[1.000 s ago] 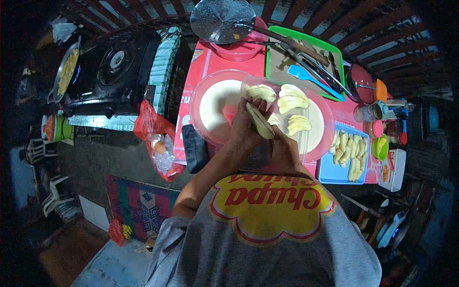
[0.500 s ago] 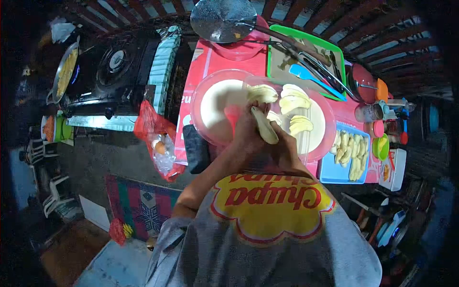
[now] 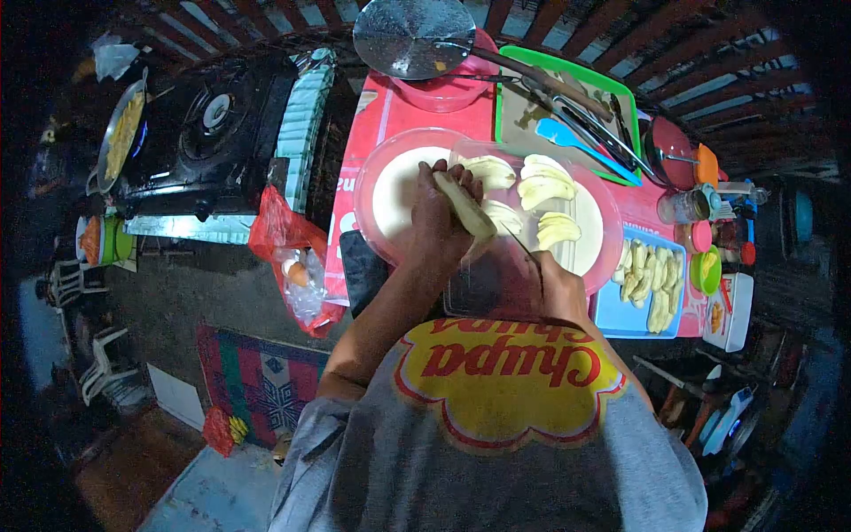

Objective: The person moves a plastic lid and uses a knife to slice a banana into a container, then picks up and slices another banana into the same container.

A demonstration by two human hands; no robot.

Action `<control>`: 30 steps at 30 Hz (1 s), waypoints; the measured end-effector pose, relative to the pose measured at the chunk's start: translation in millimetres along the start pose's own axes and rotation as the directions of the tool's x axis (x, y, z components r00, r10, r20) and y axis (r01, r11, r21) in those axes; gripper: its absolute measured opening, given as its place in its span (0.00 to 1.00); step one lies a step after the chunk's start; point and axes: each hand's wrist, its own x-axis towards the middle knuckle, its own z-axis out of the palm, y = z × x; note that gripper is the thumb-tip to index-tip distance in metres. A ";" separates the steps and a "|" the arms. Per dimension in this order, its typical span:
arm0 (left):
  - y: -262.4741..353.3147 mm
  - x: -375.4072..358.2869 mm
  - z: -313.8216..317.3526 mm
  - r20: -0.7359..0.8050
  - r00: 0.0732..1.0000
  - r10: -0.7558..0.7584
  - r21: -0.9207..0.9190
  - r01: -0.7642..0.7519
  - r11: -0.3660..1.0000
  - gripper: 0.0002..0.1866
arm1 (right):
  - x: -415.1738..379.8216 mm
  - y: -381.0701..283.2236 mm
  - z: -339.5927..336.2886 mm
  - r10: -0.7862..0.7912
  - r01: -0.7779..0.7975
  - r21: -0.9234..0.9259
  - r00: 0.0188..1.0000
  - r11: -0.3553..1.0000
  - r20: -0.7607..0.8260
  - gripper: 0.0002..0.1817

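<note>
My left hand [image 3: 432,222] is wrapped round a peeled banana [image 3: 467,206], above the edge of a pale bowl [image 3: 365,191] of white batter. In my right hand [image 3: 560,288] is a knife [image 3: 525,246], its thin blade pointing up and left toward the banana. Below both hands sits a clear plastic tray [image 3: 492,288], laid across the bowls. Several bananas sliced into fans [image 3: 546,188] lie on it. A second batter bowl [image 3: 613,253] shows under the tray's right side.
Peeled bananas fill a blue tray [image 3: 603,315] at right. Behind stands a green-rimmed tray [image 3: 519,133] with tongs and a blue spatula [image 3: 576,146]. A skimmer [image 3: 412,40] rests on a pink basin [image 3: 439,96]. At left, a pan [image 3: 122,137] sits over a lit stove burner.
My hands have moved apart: the left has shifted left and up with the banana, the right has moved right and down. The knife blade now shows.
</note>
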 end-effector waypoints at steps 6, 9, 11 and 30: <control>-10.4 -2.8 9.1 0.053 0.997 0.060 0.043 -0.063 0.997 0.17 | 4.3 -6.2 -0.6 -0.057 0.058 0.041 0.998 0.997 -0.020 0.07; -11.3 -6.3 10.8 0.058 0.994 0.090 0.114 -0.096 0.989 0.18 | 4.1 -8.3 -6.4 0.005 -0.012 0.060 0.992 0.998 0.122 0.21; -11.8 -6.1 9.1 0.088 0.992 0.086 0.129 -0.097 0.987 0.18 | 4.6 -6.7 -2.1 -0.005 0.001 0.041 0.995 0.999 0.095 0.16; -19.8 -13.5 7.2 0.041 0.998 0.050 0.117 -0.054 0.992 0.15 | 3.2 2.3 10.7 0.044 -0.055 0.088 0.991 0.995 0.130 0.18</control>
